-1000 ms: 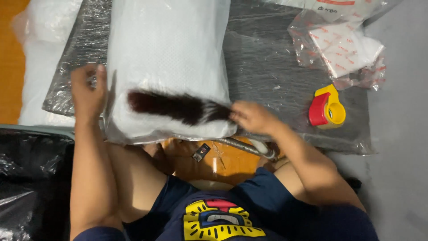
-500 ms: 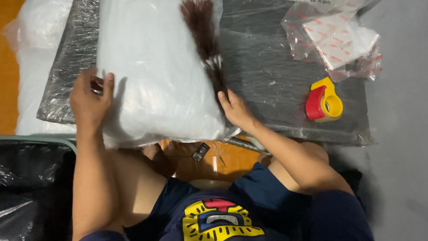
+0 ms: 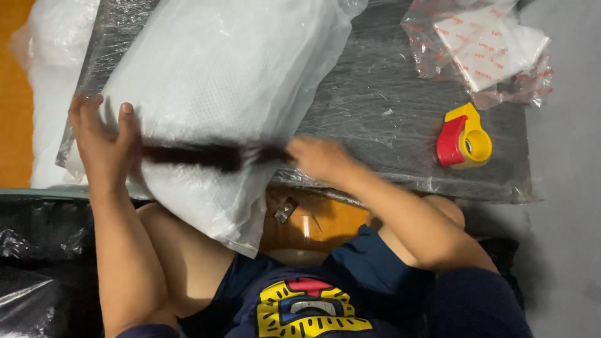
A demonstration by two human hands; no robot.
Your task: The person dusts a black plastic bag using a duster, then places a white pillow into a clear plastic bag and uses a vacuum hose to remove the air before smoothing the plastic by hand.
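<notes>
Large white plastic-wrapped soft package [image 3: 213, 94] lies centre-left of frame on the dark film-covered desk [image 3: 388, 106], its lower corner hanging off the near edge over the person's lap. Left hand [image 3: 103, 144] flat on the package's left end, fingers spread wide, pinning it. Right hand [image 3: 319, 159] closed around the handle of a dark bristled brush [image 3: 200, 155], blurred, lying across the package.

Risks, judged: overhanging corner could slide off if the left hand lifts; hard strokes could snag or tear the thin wrap. Red-and-yellow tape dispenser [image 3: 463, 134] at right, well apart from both hands.
</notes>
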